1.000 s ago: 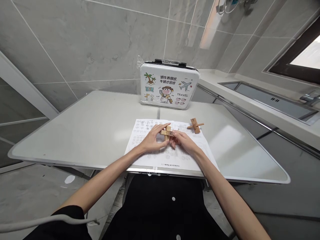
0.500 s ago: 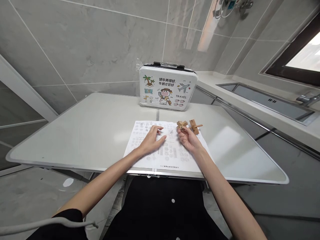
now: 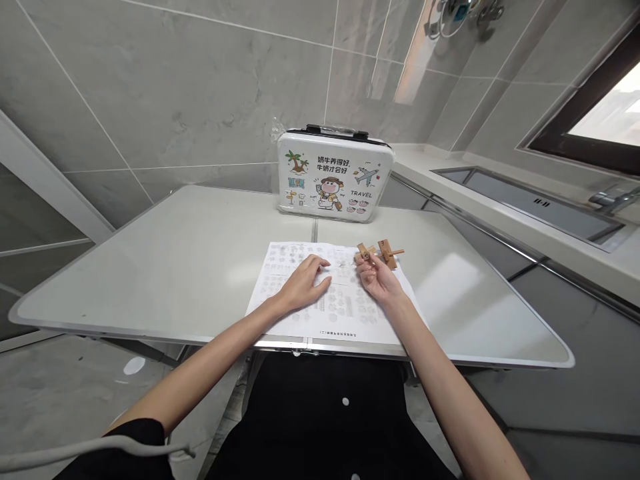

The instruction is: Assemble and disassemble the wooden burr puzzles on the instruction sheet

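My right hand (image 3: 380, 281) is closed, its fingertips pinching a small notched wooden puzzle piece (image 3: 365, 251) over the right part of a printed sheet (image 3: 293, 327). Just beyond and to the right of those fingers lie more wooden puzzle pieces (image 3: 387, 252), one with a thin stick pointing right; how many pieces are there I cannot tell. On the left half of the sheet rests my left hand (image 3: 303, 285), empty, thumb and fingers apart and slightly curled. Small drawings and rows of text cover the paper.
A white cartoon-printed case (image 3: 327, 177) stands upright at the back of the white folding table (image 3: 150, 267). To the right runs a counter (image 3: 417, 167) with a sink (image 3: 525, 200) and a faucet (image 3: 617, 198). Grey tiled wall rises behind.
The wooden piece in my right hand has turned and tilted, with one arm now pointing up to the left. My left hand has barely moved.
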Available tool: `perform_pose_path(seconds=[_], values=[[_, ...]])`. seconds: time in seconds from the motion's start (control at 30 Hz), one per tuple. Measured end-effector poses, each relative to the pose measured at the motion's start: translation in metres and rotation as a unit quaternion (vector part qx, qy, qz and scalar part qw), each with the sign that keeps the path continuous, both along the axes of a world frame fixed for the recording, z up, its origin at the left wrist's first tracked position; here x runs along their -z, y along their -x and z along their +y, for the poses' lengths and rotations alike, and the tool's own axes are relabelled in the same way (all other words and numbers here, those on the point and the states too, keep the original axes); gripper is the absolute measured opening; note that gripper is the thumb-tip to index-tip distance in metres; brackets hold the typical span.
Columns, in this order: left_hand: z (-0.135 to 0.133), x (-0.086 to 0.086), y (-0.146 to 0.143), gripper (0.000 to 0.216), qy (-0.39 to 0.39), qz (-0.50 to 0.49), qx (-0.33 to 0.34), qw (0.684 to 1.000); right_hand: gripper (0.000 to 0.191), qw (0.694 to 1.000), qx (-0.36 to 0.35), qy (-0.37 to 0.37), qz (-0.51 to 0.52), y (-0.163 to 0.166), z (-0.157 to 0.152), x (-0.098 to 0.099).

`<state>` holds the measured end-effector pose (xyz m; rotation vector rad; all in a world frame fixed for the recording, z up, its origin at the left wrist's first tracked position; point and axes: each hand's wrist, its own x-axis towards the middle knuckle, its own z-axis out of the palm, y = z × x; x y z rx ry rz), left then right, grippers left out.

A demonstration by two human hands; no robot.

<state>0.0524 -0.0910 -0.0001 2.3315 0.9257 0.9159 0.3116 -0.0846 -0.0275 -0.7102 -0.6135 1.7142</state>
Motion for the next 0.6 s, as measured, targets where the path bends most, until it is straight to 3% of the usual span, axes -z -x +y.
perform_pose_path(seconds=[0.33,0.47,0.6], values=[[-0.007,-0.003,0.002,0.020,-0.051,0.070,-0.008,0.996,0.035,0.977,-0.013,-0.071,-0.200,0.032,-0.021,-0.011],[-0.009,-0.003,0.003,0.020,-0.051,0.094,-0.007,0.994,0.038,0.937,0.038,-0.130,-0.322,0.040,-0.027,-0.013],[-0.009,-0.001,0.003,0.021,-0.061,0.112,0.002,0.992,0.032,0.870,0.084,-0.202,-0.442,0.045,-0.032,-0.013]])
